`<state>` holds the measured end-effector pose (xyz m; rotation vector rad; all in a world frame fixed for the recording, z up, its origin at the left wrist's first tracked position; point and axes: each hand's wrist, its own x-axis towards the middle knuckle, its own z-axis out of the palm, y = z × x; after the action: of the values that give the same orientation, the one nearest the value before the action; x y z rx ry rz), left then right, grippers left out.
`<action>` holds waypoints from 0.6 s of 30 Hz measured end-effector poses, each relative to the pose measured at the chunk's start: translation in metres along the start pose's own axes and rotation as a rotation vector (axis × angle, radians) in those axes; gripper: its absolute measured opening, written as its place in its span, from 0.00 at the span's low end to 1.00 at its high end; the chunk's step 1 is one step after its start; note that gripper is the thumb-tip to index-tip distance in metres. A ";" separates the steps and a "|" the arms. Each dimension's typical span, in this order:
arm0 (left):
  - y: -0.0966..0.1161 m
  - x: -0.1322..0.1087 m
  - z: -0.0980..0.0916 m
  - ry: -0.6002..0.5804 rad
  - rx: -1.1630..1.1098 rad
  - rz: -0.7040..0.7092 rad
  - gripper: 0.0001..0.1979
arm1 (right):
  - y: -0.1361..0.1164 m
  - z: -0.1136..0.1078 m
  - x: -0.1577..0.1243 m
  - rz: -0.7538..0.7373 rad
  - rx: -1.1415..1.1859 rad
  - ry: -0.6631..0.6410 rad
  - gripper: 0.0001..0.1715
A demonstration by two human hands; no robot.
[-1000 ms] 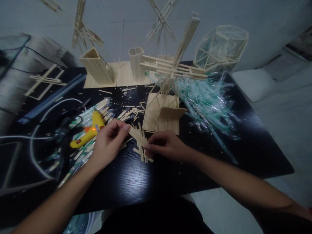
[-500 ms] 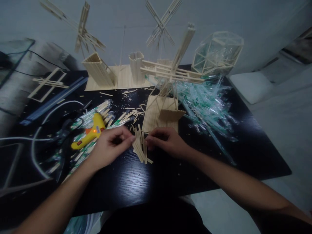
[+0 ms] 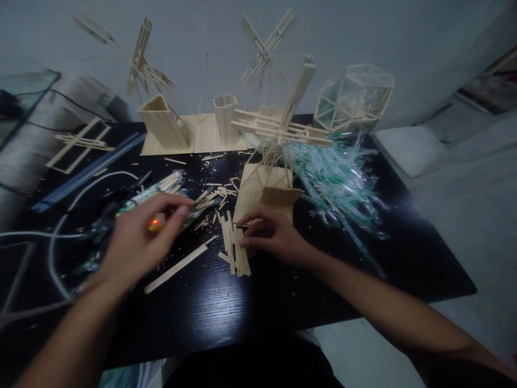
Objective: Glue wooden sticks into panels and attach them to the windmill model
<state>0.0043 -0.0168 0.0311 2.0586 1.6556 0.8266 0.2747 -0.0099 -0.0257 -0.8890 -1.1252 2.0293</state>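
At the fingertips of the right hand [image 3: 270, 236], in the head view, we see a pile of short sticks [image 3: 241, 256] on the black table [image 3: 307, 296]. The fingers are bent and touch the near right side of the pile, but we cannot tell if they pinch a stick. The left hand [image 3: 147, 231] is well apart from the right one. Its thumb and first finger are close at the tips, and we cannot tell if they hold anything. Between them we spot a bit of a yellow tool with an orange light [image 3: 157, 221]; the hand hides the rest.

Just beside the left hand, on the side toward the right hand, we see a long strip [image 3: 177, 268] of sticks lying flat. Past the right hand stands a windmill [image 3: 279, 131] on a flat base [image 3: 251, 183]. Shiny wrap [image 3: 343, 180] lies beyond that hand, off to its right. Far past the left hand we see a tower [image 3: 165, 128].
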 end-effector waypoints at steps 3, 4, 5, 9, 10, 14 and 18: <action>-0.019 0.000 -0.030 -0.005 0.337 -0.134 0.16 | 0.000 -0.003 0.002 -0.028 -0.005 0.034 0.26; -0.026 -0.001 -0.034 -0.036 0.399 -0.130 0.17 | -0.001 -0.004 0.002 -0.032 -0.007 0.045 0.25; -0.033 -0.004 -0.036 -0.065 0.432 -0.118 0.19 | -0.001 -0.004 0.002 -0.030 -0.009 0.054 0.24; -0.052 -0.017 -0.027 -0.091 0.515 -0.146 0.20 | 0.000 -0.005 0.002 -0.023 -0.004 0.079 0.23; -0.055 -0.020 -0.024 -0.083 0.523 -0.149 0.19 | 0.001 -0.005 0.002 -0.025 -0.002 0.082 0.23; -0.061 -0.023 -0.018 -0.115 0.631 -0.083 0.16 | 0.003 -0.005 0.002 -0.035 0.014 0.092 0.25; -0.062 -0.018 -0.027 -0.124 0.691 -0.098 0.22 | 0.002 -0.006 0.003 -0.039 0.064 0.105 0.26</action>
<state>-0.0622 -0.0213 0.0096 2.3536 2.1500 0.0730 0.2770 -0.0059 -0.0309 -0.9226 -1.0071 1.9524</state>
